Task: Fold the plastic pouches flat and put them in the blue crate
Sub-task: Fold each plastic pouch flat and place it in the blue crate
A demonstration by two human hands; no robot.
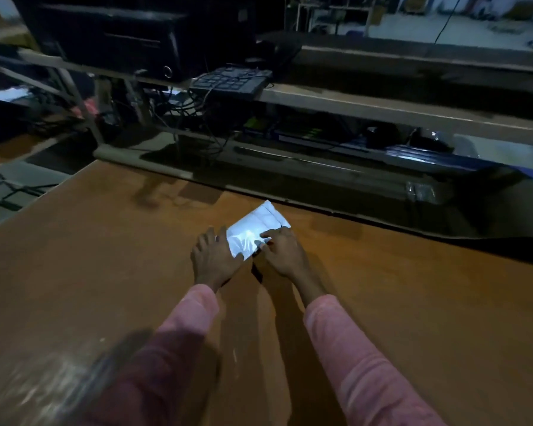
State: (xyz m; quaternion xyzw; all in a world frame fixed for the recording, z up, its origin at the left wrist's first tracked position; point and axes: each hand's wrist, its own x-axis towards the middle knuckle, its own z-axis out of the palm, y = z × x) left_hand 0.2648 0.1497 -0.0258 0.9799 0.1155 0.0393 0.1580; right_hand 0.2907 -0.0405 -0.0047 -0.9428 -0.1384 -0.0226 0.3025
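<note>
A white plastic pouch (pixel 257 228) lies on the brown desk (pixel 413 302), a little toward 12 o'clock from the desk's middle, its long side angled toward 1 o'clock. The left hand (pixel 213 257) rests at the pouch's 8 o'clock edge, its fingers (pixel 210 234) spread apart and laid flat, with the thumb touching the plastic. The right hand (pixel 283 251) sits at the pouch's 4 o'clock corner with its fingers (pixel 270 234) bent and their tips on the pouch; whether they pinch the creased edge or only press it cannot be told. Both arms wear pink sleeves (pixel 351 358). Past the desk at 12 o'clock, a dark keyboard (pixel 232 83) sits on a shelf above tangled cables (pixel 194 110).
</note>
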